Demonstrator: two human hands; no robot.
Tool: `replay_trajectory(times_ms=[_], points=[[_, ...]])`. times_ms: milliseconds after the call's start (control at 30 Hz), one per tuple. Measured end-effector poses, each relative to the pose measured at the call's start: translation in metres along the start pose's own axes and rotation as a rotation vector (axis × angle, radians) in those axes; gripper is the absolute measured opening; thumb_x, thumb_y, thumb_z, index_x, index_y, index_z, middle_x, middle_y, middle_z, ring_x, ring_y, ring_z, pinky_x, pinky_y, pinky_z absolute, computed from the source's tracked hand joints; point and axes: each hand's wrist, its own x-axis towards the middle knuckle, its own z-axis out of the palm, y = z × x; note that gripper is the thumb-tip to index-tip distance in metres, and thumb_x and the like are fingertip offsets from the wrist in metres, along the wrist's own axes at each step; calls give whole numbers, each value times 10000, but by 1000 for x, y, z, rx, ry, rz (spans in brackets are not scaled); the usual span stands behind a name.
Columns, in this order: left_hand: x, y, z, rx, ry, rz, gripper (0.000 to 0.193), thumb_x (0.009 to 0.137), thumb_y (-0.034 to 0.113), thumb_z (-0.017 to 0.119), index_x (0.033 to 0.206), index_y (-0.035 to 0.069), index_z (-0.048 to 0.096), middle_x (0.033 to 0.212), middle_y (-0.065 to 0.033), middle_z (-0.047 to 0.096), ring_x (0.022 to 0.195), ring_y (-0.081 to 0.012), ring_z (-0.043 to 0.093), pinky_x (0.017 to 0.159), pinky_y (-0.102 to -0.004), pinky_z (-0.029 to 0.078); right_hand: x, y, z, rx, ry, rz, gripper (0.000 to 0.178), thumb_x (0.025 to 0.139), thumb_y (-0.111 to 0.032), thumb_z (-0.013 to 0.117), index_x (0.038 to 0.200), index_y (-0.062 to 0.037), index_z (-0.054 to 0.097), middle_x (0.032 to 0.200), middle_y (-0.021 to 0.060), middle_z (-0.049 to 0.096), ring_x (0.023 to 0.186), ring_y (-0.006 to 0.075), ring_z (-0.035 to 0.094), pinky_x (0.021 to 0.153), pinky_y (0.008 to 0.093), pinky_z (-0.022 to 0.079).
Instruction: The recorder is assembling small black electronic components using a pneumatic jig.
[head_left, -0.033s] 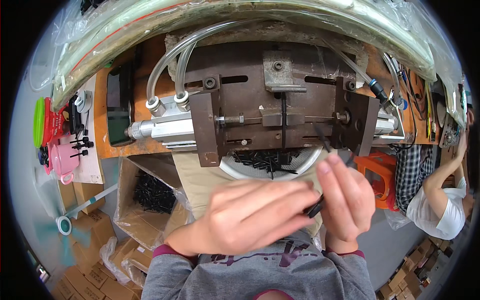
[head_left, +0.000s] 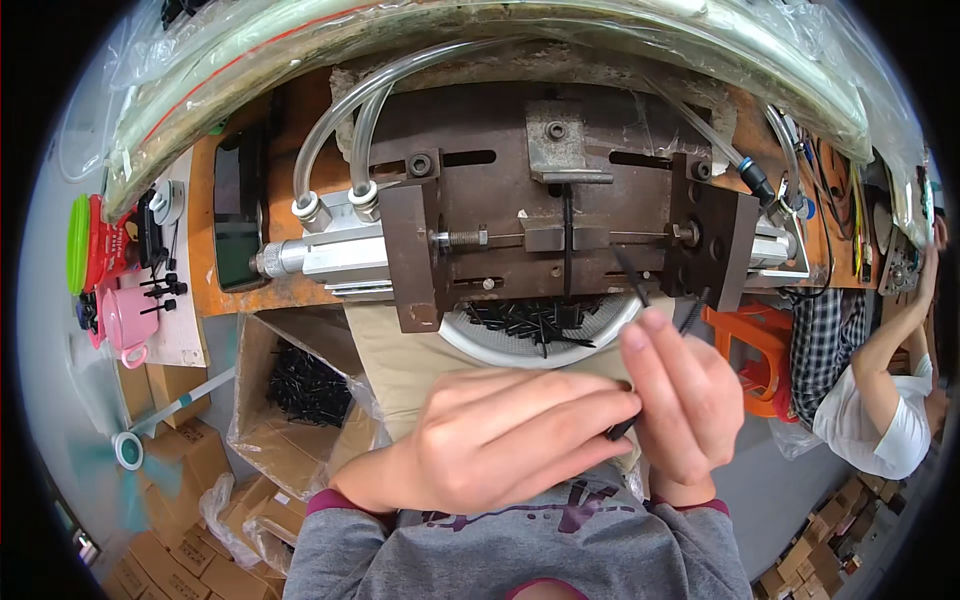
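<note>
My left hand (head_left: 510, 435) is closed, its fingertips pinching a small black plastic piece (head_left: 622, 428) that is mostly hidden. Right beside it, my right hand (head_left: 688, 405) pinches a thin black rod (head_left: 630, 272), whose tip points up toward the fixture. A second dark, ridged end (head_left: 694, 312) shows behind the right fingers; whether it belongs to the same part I cannot tell. Beyond both hands stands a dark metal clamping fixture (head_left: 620, 215). Another black rod (head_left: 568, 235) sits upright in its middle, between two small metal jaws. Neither hand touches the fixture.
Below the fixture, a white bowl (head_left: 470, 348) holds many black parts. To the left are an open carton (head_left: 255, 400) of black parts, a pink cup (head_left: 128, 318) and a small fan (head_left: 128, 450). An orange stool (head_left: 755, 350) and another person (head_left: 875, 410) are at right.
My right hand and its black rod have shifted slightly left. The small piece at my left fingertips has turned and dropped a little. The other person's arm has moved slightly.
</note>
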Motion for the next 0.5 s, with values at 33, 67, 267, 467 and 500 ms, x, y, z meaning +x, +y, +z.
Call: replay_trajectory(times_ms=[33,67,267,467,500], points=[[0,-1,-1,-45,-1,-9,348,669,94,889,973,20,738,931,-107,740,788,-207,731,706,-297,590,1,-1,1,9,17,-5,317,734,5,726,1049,36,735,1070,178,694,756,206,653,625,293,566],[0,-2,-2,-89,-2,-18,344,668,94,889,969,21,739,928,-106,738,786,-209,731,699,-295,589,1,-1,3,20,34,-10,313,740,2,726,1052,32,735,1074,181,694,766,210,660,632,295,573],[-4,-8,-2,169,66,96,325,643,77,886,921,22,727,906,-95,725,753,-204,705,655,-289,569,-5,10,10,65,142,-46,357,752,-3,734,1107,24,705,1109,200,681,818,234,686,649,308,591],[-1,-32,14,546,153,130,288,626,47,835,881,13,704,1073,-155,726,725,-219,689,635,-302,553,-14,10,10,86,180,61,418,819,-99,760,1194,42,643,1105,205,674,877,280,704,678,337,600],[-1,-34,16,565,147,135,281,631,48,832,879,16,704,1093,-156,722,720,-219,689,637,-298,553,-14,10,10,109,173,75,454,846,-140,745,1236,47,605,1125,217,662,903,299,703,704,353,603]])
